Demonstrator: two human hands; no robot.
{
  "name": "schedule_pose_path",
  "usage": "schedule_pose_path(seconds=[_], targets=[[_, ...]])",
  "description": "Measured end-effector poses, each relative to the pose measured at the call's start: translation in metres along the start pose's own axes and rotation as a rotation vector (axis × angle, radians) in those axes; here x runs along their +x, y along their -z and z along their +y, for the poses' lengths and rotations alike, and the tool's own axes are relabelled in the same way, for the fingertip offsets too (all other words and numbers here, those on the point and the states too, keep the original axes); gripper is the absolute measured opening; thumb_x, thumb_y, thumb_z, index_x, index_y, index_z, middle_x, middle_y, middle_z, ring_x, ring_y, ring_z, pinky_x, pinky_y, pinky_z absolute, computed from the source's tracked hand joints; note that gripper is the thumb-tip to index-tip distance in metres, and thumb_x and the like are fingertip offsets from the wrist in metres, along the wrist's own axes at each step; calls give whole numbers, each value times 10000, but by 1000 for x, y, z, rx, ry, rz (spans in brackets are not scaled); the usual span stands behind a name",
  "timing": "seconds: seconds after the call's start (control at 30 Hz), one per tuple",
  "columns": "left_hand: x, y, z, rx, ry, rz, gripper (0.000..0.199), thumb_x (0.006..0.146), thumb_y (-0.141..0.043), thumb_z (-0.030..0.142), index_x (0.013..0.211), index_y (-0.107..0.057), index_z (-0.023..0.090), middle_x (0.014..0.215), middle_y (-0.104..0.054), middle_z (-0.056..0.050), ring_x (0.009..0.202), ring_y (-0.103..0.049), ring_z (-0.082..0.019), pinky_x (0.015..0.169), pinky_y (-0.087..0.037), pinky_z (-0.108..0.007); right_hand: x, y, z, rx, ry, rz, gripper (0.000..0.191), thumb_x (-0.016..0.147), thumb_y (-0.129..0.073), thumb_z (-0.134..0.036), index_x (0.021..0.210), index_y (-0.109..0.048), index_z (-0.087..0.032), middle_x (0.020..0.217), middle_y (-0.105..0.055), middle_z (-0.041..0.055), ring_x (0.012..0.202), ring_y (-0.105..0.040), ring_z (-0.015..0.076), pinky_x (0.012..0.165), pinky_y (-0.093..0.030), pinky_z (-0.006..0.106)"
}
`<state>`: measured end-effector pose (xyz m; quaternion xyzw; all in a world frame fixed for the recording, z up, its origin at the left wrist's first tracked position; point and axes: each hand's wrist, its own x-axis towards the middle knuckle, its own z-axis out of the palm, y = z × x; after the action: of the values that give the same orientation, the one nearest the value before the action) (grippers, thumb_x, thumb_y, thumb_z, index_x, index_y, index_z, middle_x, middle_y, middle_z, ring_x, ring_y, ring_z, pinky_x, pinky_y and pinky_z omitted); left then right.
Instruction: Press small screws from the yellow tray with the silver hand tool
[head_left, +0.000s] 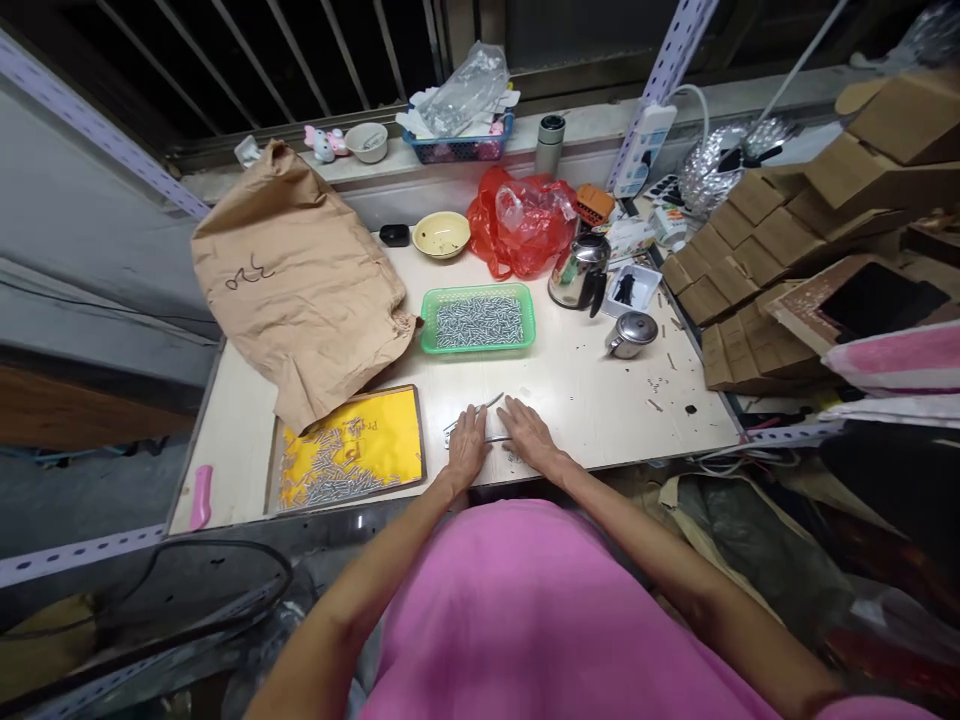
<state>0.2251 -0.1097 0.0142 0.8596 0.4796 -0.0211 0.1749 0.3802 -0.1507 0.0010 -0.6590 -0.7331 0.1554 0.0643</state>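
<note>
My left hand [469, 445] rests on the table near its front edge, fingers stretched forward and lying low. Thin metal pieces show around it; a slim curved strip [493, 400] sticks out beyond its fingertips. Facing it, my right hand [529, 438] lies with its fingers extended and slightly spread. A narrow metal rod [497, 438] lies in the gap between the two hands. Small bits under the right palm are too small to name. To the left is a yellow-lined tray [397, 430] with many loose metal screws or pins. A green basket [427, 322] beyond holds more of them.
A big brown paper bag [300, 270] leans at the back left. Behind the basket are a cream bowl [441, 236] and a red plastic bag [517, 225]. A kettle [577, 270] and a metal pot [632, 334] stand right. Cardboard boxes [787, 240] pile up beyond. A pink handle [201, 497] lies front left.
</note>
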Motion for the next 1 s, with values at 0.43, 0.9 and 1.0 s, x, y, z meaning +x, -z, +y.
schedule_pose_path(seconds=[0.43,0.9,1.0], targets=[[-107,42,-156,82,589,148,292,871,-442,197,987,-699,123,985,-646,-138,983,-583,-242,881,-439,-331,-53,-43,2,60,-11,68,484,845,-530,-145,1328,-485,-139,1391,-478,165,1331,-389,270,1061,-393,407],[-110,35,-155,127,511,29,247,899,-465,205,964,-697,152,1003,-589,-117,1016,-521,-224,797,-424,-291,-59,-64,7,44,20,129,478,887,-452,-182,1359,-453,-104,1416,-454,169,1359,-350,265,1072,-387,396],[-108,32,-145,71,352,23,252,911,-462,212,1055,-668,199,1011,-580,-93,1014,-502,-209,805,-415,-285,-59,-65,7,62,10,131,486,892,-440,-191,1374,-436,-124,1423,-448,159,1367,-337,254,1074,-386,404]])
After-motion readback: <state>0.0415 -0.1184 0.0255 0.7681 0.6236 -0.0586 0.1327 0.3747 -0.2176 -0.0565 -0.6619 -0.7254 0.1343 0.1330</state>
